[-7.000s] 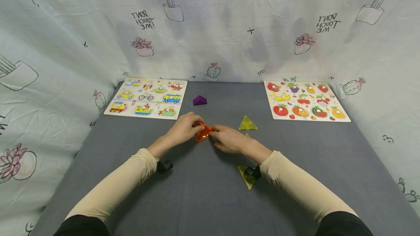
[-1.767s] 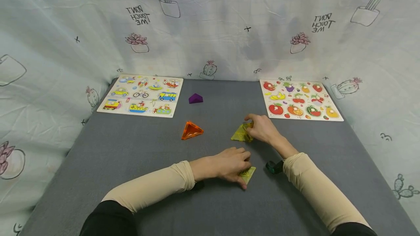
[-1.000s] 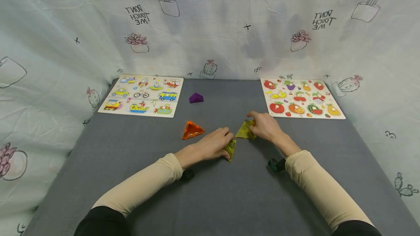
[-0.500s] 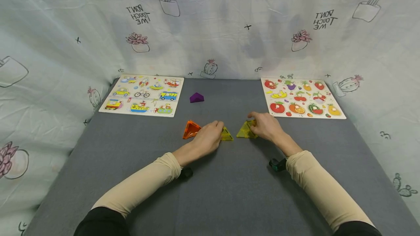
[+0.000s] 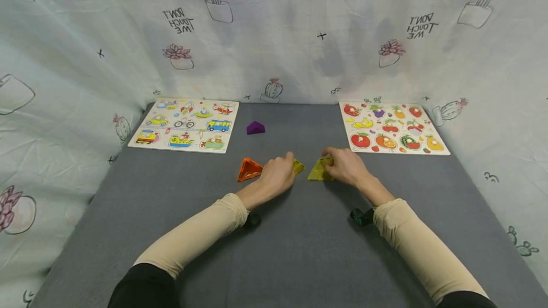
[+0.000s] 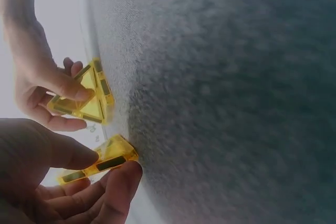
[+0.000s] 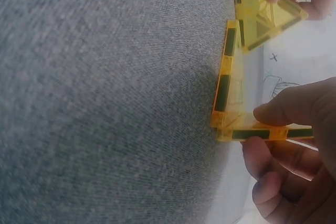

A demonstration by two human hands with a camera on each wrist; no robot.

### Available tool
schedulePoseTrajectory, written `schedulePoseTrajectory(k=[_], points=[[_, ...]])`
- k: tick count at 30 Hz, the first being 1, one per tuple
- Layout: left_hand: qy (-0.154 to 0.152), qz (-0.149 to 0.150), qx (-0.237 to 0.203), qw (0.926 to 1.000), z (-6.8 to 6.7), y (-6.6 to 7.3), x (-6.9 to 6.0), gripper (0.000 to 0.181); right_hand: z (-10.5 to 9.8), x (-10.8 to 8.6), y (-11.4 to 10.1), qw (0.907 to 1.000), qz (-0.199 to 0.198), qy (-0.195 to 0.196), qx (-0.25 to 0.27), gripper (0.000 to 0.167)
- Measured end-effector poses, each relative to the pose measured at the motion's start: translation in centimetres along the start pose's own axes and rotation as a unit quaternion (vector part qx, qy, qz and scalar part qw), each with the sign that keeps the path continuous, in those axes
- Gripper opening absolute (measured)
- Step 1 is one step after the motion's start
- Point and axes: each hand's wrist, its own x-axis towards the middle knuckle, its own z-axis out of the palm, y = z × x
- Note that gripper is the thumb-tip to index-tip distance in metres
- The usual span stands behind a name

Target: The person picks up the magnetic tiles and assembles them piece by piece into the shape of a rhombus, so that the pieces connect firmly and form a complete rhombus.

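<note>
The person's left hand (image 5: 278, 175), just right of the orange translucent plastic pyramid (image 5: 249, 169), pinches a loose yellow translucent plastic triangle (image 7: 261, 20) between thumb and fingers. Farther right of the pyramid, the right hand (image 5: 346, 165) pinches a raised yellow triangle (image 7: 252, 134) whose edge meets a flat yellow triangle (image 7: 224, 80) on the grey table (image 5: 299, 251). Judging by this, 2 yellow triangles are joined and 1 remains unattached; the pyramid seems already formed. Behind the pyramid sits a purple faceted block (image 5: 256, 128); a vehicle board (image 5: 184, 125) lies to its back left, a fruit board (image 5: 394, 129) far right. The widest room spreads in front of the pyramid, toward the person.
</note>
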Motion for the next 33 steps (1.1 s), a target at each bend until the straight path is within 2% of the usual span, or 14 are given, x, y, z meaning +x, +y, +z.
schedulePoseTrajectory(k=[4,11,17,24,33], points=[[-0.021,-0.006,-0.017,0.9996,0.2,0.2,0.7,0.007,0.1,-0.1,0.2,0.9999,0.001,0.004,0.012,0.031],[-0.049,-0.033,-0.065,0.9961,0.2,0.0,1.2,0.012,0.1,-0.2,0.2,0.9994,0.006,-0.006,0.034,0.027],[-0.046,-0.035,-0.088,0.9944,0.4,-0.2,1.1,0.011,0.4,-0.3,-0.2,0.9987,-0.003,-0.01,0.05,0.026],[-0.038,-0.035,-0.102,0.9935,0.9,0.0,1.2,0.016,0.6,-0.4,-0.2,0.999,-0.003,-0.014,0.043,0.027],[-0.064,-0.025,-0.158,0.985,0.8,0.1,1.6,0.015,0.3,-0.1,-0.2,0.9991,-0.011,-0.01,0.039,0.027]])
